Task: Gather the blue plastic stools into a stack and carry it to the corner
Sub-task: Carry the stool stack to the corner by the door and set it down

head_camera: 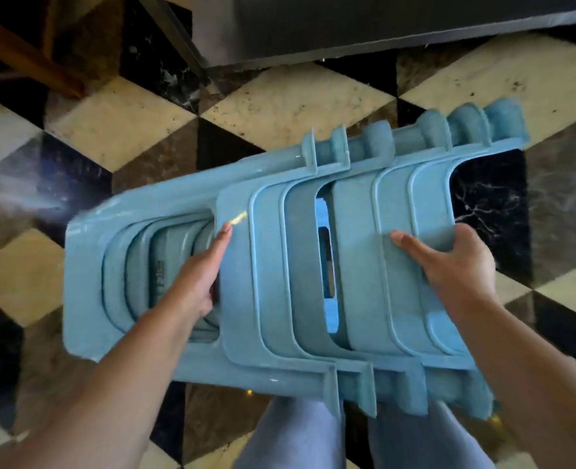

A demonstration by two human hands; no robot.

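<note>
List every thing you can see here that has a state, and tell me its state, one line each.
Stools: nested into one stack, tipped on its side, held off the floor.
Left hand: on the stack's side, index finger straight, the other fingers hidden in an opening.
Right hand: fingers curled over a stool edge, gripping it.
Floor: checkered tiles, speckled with dirt.
</note>
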